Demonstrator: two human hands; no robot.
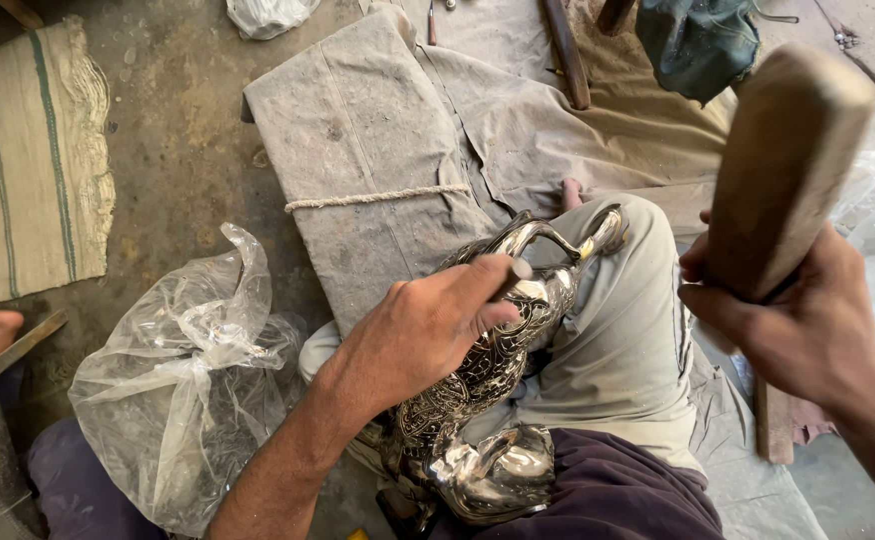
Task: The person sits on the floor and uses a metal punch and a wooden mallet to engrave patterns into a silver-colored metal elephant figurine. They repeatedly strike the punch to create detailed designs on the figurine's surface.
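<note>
The person is sitting on the floor and working on a shiny metal figure [493, 390], an ornate silver piece covered in fine pattern, which is lying across the lap and propped against the bent knee [628, 300]. The left hand [423, 335] is resting on the figure's upper part, its fingers [488, 275] curled tight around a slim tool [521, 268] whose pale tip is pointing down at the patterned surface. The right hand [808, 320] is gripping a thick wooden mallet [783, 165], fingers wrapped fully around its lower end, and is holding it raised well above the figure.

To my eye this is the chasing step, with the tool set and the mallet lifted. A blow here would call for the tip sitting steady on the pattern and the figure staying braced against the leg, or the mark could slip.

A dusty grey cloth [378, 150], bound by a length of pale cord [378, 198], is covering the block just behind the figure. A crumpled clear plastic bag [183, 380] is lying on the floor to the left, another clear bag [268, 15] at the top edge, and a tan woven mat [28, 160] with green stripes at far left. I am seeing no labels or signs.
</note>
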